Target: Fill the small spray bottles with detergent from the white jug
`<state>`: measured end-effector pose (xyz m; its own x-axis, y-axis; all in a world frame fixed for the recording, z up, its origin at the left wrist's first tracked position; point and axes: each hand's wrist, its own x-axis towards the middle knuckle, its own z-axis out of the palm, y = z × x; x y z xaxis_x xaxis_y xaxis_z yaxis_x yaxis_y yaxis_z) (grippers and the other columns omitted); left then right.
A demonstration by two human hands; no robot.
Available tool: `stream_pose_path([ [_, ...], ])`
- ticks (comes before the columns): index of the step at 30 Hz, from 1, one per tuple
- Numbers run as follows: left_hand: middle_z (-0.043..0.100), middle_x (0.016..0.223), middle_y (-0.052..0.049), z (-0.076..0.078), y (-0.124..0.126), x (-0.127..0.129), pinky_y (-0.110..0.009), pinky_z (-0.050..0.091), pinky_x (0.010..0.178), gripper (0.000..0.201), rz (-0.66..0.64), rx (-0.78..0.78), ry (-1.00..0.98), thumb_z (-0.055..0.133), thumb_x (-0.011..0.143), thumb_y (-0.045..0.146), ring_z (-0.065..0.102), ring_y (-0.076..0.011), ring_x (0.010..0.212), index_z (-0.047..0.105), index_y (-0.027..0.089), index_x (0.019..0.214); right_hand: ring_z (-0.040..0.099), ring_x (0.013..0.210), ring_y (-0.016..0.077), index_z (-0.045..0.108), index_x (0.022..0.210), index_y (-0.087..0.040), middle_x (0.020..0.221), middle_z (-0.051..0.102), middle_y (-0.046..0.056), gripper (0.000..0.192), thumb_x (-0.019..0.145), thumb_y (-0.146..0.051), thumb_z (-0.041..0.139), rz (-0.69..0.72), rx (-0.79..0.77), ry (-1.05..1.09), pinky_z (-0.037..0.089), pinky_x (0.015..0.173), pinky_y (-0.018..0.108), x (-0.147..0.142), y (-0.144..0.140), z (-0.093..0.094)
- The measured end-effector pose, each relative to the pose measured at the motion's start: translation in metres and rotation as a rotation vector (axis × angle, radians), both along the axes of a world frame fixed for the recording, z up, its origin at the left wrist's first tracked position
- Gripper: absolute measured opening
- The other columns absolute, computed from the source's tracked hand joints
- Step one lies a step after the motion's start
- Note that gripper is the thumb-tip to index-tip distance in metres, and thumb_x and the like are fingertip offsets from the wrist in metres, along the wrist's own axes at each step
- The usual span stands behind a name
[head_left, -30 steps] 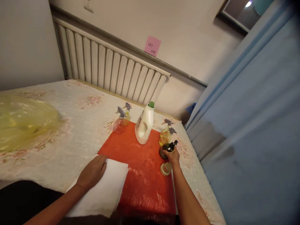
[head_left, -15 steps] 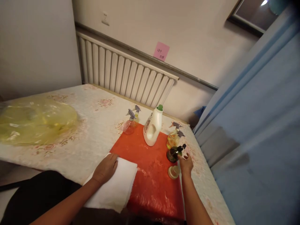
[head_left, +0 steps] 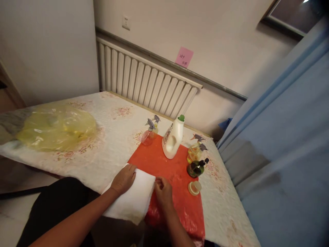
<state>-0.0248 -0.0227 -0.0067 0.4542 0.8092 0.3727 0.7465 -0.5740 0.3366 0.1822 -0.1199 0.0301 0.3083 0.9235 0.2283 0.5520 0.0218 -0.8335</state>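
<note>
White folded cloth [head_left: 133, 200] pinned flat under left hand [head_left: 124, 179], right hand [head_left: 162, 188] pinching its edge on red plastic sheet [head_left: 177, 178], bottles kept clear behind.

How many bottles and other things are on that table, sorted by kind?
Spray bottles: 4
White jug: 1
Loose cap: 1
White cloth: 1
Red sheet: 1
Yellow bag: 1
Total: 9
</note>
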Motion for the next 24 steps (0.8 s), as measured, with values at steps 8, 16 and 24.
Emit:
stream_pose_path([
  [8,0.063,0.097,-0.010,0.000,0.000,0.000,-0.039,0.048,0.088,0.019,-0.006,-0.009,-0.016,0.041,0.092,0.016,0.059,-0.0262,0.096,0.058,0.018,0.100,0.062,0.093,0.0285,0.067,0.100,-0.021,0.097,0.069,0.010,0.028,0.079,-0.009,0.054,0.225,0.081,-0.355,0.052,0.086,0.044,-0.062,-0.004,-0.023],
  [16,0.063,0.097,-0.010,0.002,0.000,0.000,-0.039,0.047,0.088,0.019,-0.008,-0.019,-0.003,0.040,0.093,0.015,0.058,-0.0258,0.096,0.057,0.018,0.099,0.058,0.092,0.0268,0.064,0.099,-0.020,0.096,0.066,0.009,0.021,0.083,-0.008,0.055,0.190,0.110,-0.471,0.050,0.085,0.043,-0.069,-0.002,-0.026],
  [24,0.065,0.095,-0.008,0.004,0.005,-0.002,-0.038,0.048,0.087,0.018,0.026,-0.203,-0.226,0.046,0.085,0.015,0.061,-0.0246,0.094,0.060,0.020,0.096,0.056,0.081,0.0247,0.063,0.089,-0.020,0.087,0.063,0.007,0.020,0.086,-0.005,0.050,0.154,0.214,-0.666,0.050,0.077,0.040,-0.079,0.025,-0.039],
])
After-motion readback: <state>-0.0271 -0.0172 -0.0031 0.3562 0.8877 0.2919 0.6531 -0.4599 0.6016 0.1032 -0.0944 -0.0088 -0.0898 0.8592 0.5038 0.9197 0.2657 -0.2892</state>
